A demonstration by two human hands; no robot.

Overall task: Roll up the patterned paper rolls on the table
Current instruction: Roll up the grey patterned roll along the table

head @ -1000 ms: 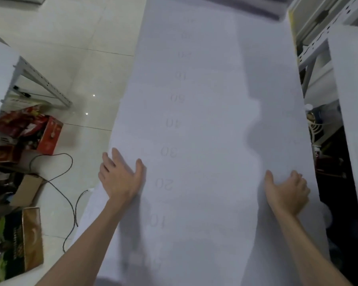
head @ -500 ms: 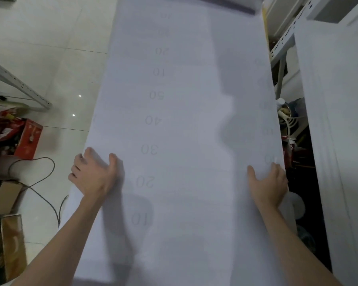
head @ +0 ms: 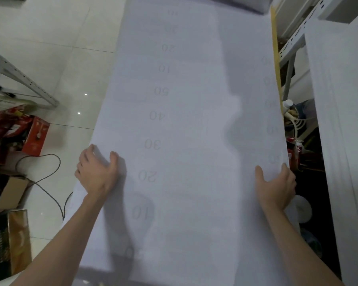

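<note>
Since a second ago, our hands have slid out from lying flat on the sheet to its two side edges. Now the fingers [head: 87, 159] of the left hand [head: 97, 176] curl round the left edge of the paper [head: 184, 120] with the thumb pressed on top, so the hand pinches the sheet. The right hand [head: 276, 188] does the same at the right edge, thumb on top and fingers hooked past the edge, mostly hidden. The paper lies unrolled, running from our body far ahead, with faint mirrored numbers down its middle. It covers the table, and we see no rolled part. We judge that we are squaring the sheet before the first turn, so the task is barely begun. To do this well we should keep both grips level, beside the same printed number, pull with equal tension, and start the first turn tight and straight, or the roll will cone. The left edge seems to hang out over the floor [head: 60, 58], where a cable [head: 50, 188] lies, so we should keep it from sagging there.
</note>
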